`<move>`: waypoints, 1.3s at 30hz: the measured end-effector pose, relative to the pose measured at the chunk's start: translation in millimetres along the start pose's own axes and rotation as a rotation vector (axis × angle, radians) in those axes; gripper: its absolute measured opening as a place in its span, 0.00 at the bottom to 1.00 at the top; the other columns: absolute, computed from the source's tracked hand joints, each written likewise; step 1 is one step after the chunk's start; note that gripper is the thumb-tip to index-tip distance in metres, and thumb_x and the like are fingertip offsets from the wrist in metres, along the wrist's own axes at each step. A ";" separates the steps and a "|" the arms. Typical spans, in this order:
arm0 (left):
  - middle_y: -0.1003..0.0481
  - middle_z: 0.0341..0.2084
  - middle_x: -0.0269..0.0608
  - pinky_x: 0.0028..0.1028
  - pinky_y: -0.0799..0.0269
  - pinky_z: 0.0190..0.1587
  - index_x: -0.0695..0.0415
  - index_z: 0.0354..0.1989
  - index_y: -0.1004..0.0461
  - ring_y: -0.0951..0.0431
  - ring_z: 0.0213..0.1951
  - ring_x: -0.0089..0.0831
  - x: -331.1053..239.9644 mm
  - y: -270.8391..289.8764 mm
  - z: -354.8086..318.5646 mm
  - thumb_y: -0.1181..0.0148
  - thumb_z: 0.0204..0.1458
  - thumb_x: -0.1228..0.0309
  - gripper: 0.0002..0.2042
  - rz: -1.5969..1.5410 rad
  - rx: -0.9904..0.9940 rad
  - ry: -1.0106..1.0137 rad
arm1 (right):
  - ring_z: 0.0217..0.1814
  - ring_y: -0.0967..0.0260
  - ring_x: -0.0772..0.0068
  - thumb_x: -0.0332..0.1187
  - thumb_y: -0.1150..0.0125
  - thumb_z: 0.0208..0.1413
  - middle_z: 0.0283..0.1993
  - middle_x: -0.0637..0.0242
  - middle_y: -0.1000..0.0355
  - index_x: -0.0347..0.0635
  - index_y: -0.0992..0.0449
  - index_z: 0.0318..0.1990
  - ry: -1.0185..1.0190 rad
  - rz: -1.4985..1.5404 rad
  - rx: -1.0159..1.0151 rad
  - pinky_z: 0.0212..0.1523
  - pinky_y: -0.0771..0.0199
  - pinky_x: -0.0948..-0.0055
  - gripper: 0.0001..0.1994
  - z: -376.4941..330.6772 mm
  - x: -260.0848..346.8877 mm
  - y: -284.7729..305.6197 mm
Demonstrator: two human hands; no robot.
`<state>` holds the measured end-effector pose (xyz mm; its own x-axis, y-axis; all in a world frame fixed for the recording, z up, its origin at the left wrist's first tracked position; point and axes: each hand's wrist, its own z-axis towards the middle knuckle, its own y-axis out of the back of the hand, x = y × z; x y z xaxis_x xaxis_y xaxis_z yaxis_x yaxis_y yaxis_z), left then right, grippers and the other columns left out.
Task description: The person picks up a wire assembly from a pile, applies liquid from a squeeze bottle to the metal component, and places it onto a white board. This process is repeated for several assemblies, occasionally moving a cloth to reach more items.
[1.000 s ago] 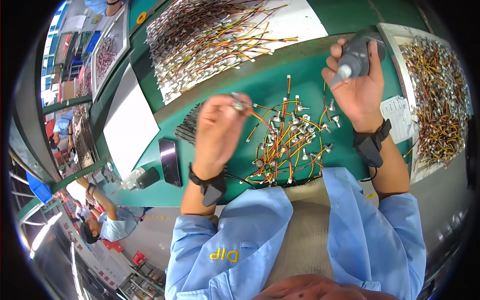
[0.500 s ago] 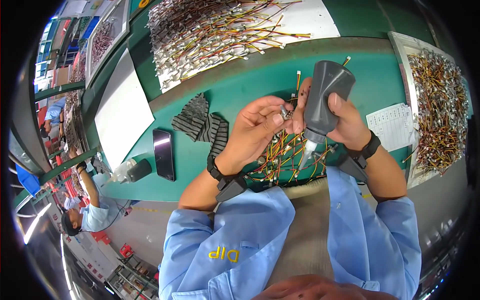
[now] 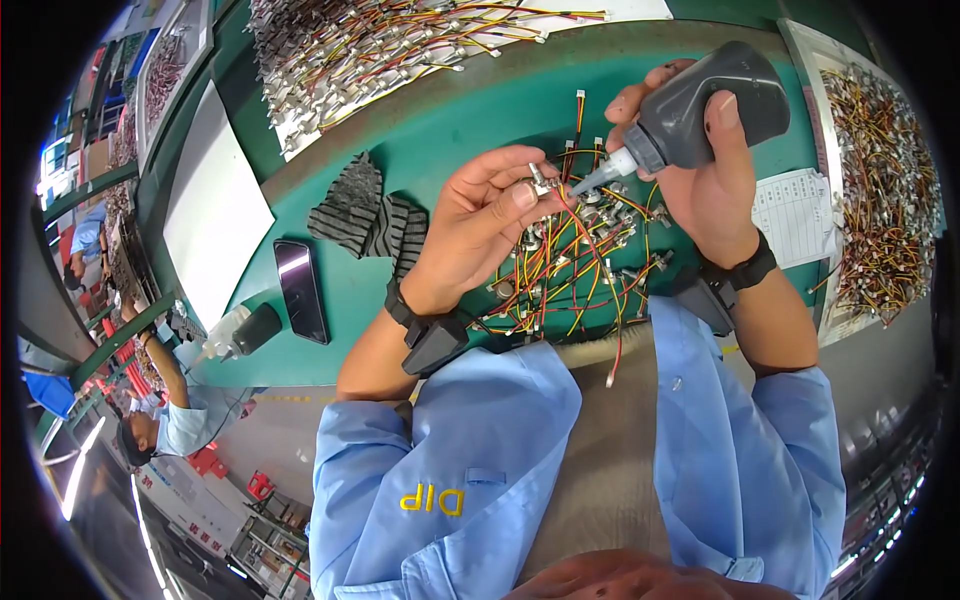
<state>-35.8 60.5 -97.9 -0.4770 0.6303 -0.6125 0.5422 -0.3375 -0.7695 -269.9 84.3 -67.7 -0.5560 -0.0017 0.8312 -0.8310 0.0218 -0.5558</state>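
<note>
Between thumb and fingers, my left hand pinches a small metal potentiometer-like part with red, yellow and black wires hanging from it. My right hand is wrapped round a dark grey squeeze bottle, tilted so its pale tapered nozzle points down and left. The nozzle tip is at or very close to the wired part; whether it touches I cannot tell. Below both hands lies a loose pile of similar wired parts on the green table mat.
More wired parts lie in rows on a white sheet at the back. A white-framed tray of them stands right, beside a paper form. At left are a striped cloth, a phone, another bottle and a co-worker.
My right hand has lifted and tipped the bottle from nearly upright to slanted, bringing its nozzle to the part in my left hand. The part's wires now hang in view.
</note>
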 end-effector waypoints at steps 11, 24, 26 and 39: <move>0.26 0.46 0.43 0.30 0.28 0.54 0.61 0.54 0.30 0.25 0.47 0.28 -0.1 0.8 -0.4 0.44 0.57 0.79 0.16 0.015 0.001 0.006 | 0.48 0.30 0.57 0.56 0.43 0.57 0.47 0.62 0.34 0.40 0.37 0.52 0.126 -0.110 0.022 0.41 0.25 0.57 0.29 -2.6 -5.4 -5.5; 0.25 0.46 0.44 0.30 0.29 0.54 0.62 0.54 0.30 0.25 0.47 0.28 -1.5 0.0 -1.0 0.44 0.56 0.79 0.16 0.005 0.012 0.014 | 0.47 0.29 0.56 0.57 0.40 0.54 0.46 0.63 0.34 0.42 0.37 0.52 0.117 -0.140 0.008 0.41 0.24 0.57 0.30 -5.5 -5.7 -5.5; 0.25 0.46 0.44 0.29 0.29 0.54 0.62 0.54 0.30 0.25 0.47 0.28 -1.7 -0.5 -0.6 0.44 0.56 0.79 0.16 0.003 0.017 0.015 | 0.47 0.29 0.56 0.57 0.40 0.54 0.46 0.61 0.34 0.42 0.36 0.52 0.117 -0.153 0.015 0.41 0.24 0.57 0.30 -6.0 -6.6 -4.0; 0.29 0.47 0.40 0.32 0.32 0.51 0.56 0.56 0.31 0.29 0.47 0.34 -1.3 4.9 -1.9 0.47 0.59 0.76 0.16 0.088 0.057 0.029 | 0.46 0.29 0.57 0.56 0.40 0.54 0.40 0.51 0.29 0.42 0.36 0.52 0.156 -0.168 0.018 0.41 0.24 0.59 0.29 -5.0 -5.7 -3.9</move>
<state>-31.3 59.3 -100.6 -0.4089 0.6162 -0.6731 0.5406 -0.4307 -0.7227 -263.4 89.2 -70.2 -0.4013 0.1505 0.9035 -0.9128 0.0162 -0.4081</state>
